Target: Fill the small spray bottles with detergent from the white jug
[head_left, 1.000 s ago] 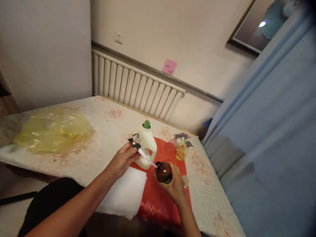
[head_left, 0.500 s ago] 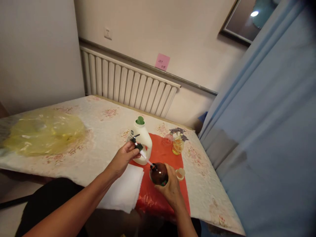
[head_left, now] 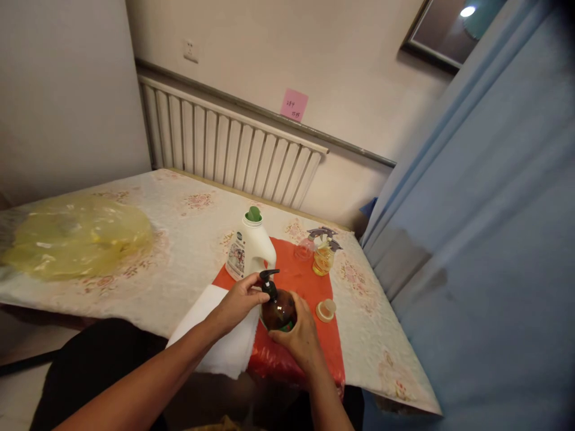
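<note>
A table (head_left: 188,239) covered by a pale floral cloth filled most of the head view, with a white ribbed radiator (head_left: 224,152) along the wall behind it and a blue curtain (head_left: 485,239) hanging at the right. A crumpled yellow plastic bag (head_left: 72,236) lay on the far left of the table, well apart from the hands. A red plastic sheet (head_left: 309,278) was spread near the front edge, and a folded white cloth (head_left: 211,335) lay just beside it on its left, partly overhanging the table edge. A white detergent jug (head_left: 249,251) with a green cap stood upright at the back left of the red sheet. The left hand (head_left: 240,302) had its fingers closed on the black pump head (head_left: 268,281), which sat on the neck of the brown bottle (head_left: 278,310). The right hand (head_left: 299,335) was wrapped around the lower body of that bottle, holding it over the red sheet near the front edge; whether its base touched the sheet could not be told. A small yellow spray bottle (head_left: 322,258) stood at the back right of the sheet, with a clear pinkish bottle (head_left: 305,248) just beside it. A small pale cap (head_left: 326,309) lay on the sheet to the right of the brown bottle. A pink sticky note (head_left: 294,105) was stuck to the wall above the radiator.
</note>
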The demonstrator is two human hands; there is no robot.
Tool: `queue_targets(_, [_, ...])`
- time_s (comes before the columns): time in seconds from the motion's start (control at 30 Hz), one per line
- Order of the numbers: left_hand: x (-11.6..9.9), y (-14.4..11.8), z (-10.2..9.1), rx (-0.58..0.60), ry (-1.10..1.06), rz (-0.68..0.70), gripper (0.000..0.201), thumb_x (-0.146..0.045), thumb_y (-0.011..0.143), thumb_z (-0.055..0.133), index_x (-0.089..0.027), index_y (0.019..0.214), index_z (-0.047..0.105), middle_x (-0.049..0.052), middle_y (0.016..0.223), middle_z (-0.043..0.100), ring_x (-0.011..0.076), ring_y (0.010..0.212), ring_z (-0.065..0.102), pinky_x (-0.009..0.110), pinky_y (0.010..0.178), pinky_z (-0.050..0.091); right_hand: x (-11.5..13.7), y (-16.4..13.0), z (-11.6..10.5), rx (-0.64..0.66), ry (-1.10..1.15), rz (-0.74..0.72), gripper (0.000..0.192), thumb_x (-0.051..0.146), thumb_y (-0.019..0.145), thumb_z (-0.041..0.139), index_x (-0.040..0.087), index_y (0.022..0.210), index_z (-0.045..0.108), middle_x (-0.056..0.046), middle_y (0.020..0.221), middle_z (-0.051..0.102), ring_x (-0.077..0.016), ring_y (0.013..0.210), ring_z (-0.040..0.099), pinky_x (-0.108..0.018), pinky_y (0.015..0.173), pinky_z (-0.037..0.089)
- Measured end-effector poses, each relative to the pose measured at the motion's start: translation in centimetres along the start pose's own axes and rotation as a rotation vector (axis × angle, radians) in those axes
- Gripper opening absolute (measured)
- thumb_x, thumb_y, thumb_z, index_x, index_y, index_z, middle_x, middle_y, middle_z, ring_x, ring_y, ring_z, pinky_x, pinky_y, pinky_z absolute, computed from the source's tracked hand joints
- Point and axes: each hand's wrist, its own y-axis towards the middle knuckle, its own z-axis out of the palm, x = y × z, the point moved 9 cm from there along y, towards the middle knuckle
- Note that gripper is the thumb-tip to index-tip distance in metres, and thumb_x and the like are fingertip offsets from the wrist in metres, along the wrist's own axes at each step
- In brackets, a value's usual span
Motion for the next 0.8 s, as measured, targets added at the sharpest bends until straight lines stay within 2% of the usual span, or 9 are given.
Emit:
queue_targets(0.13, [0.1,-0.2,0.1,0.025,0.067,-0.008,0.035,-0.027,0.07,0.075,-0.018,0.104,0.07,0.001,0.089,0.07,0.0205,0.087,0.063,0.03,0.082,0.045,0.0,0.0,0.4,0.012,0.032,0.025,0.074,0.021,0.056,0.08,0.021,0.127,0.059,-0.01,0.122,0.065,-0.0327,0.114,0.062,-0.048,0.101,0.05])
queue_targets(0.33, [-1.0,-0.7,0.4,0.09,0.192,-0.029,0.038,-0.03,0.075,0.067,-0.016,0.11,0.067,0.004,0.101,0.071,0.0252,0.107,0.06,0.036,0.098,0.042,-1.0,0.0,1.3,0.106,0.128,0.131,0.083,0.016,0.049,0.083,0.022,0.128,0.058,-0.007,0.121,0.065,-0.031,0.113,0.062,-0.044,0.1,0.05])
queue_targets(0.47, [-0.7,-0.7,0.9,0.156,0.161,-0.017,0.042,-0.028,0.074,0.069,-0.017,0.114,0.064,0.004,0.107,0.07,0.0243,0.107,0.062,0.036,0.098,0.043,-1.1,-0.2,1.5,0.129,0.171,0.17,0.085,0.015,0.05,0.084,0.022,0.13,0.057,-0.007,0.123,0.064,-0.0307,0.115,0.06,-0.044,0.101,0.049])
queue_targets(0.57, [-0.2,-0.3,0.7,0.103,0.071,-0.003,0.049,-0.026,0.069,0.075,-0.018,0.115,0.06,0.003,0.104,0.068,0.0209,0.097,0.064,0.032,0.089,0.047,-1.0,-0.2,1.4,0.121,0.167,0.175,0.087,0.014,0.049,0.084,0.021,0.131,0.057,-0.007,0.122,0.064,-0.0307,0.115,0.061,-0.043,0.101,0.049])
queue_targets(0.67, [-0.1,0.0,0.2,0.008,0.058,0.014,0.045,-0.026,0.066,0.077,-0.018,0.107,0.06,0.0,0.092,0.065,0.0175,0.086,0.063,0.03,0.083,0.048,-1.0,-0.3,1.5,0.126,0.153,0.177,0.087,0.015,0.048,0.084,0.022,0.13,0.058,-0.006,0.121,0.064,-0.0307,0.114,0.061,-0.043,0.1,0.049])
queue_targets(0.73, [-0.2,0.0,0.3,0.01,0.092,0.008,0.039,-0.027,0.068,0.076,-0.017,0.103,0.062,0.0,0.09,0.066,0.0181,0.086,0.063,0.031,0.084,0.048,-1.2,-0.3,1.6,0.13,0.157,0.177,0.086,0.015,0.048,0.084,0.022,0.13,0.058,-0.006,0.12,0.065,-0.0301,0.112,0.062,-0.041,0.098,0.05])
queue_targets(0.8, [-0.4,-0.1,0.6,0.044,0.106,-0.001,0.038,-0.029,0.071,0.073,-0.017,0.106,0.064,0.003,0.096,0.068,0.0213,0.096,0.064,0.035,0.092,0.048,-1.4,-0.3,1.6,0.119,0.165,0.177,0.085,0.015,0.049,0.084,0.022,0.129,0.059,-0.005,0.118,0.065,-0.0296,0.111,0.062,-0.041,0.097,0.05])
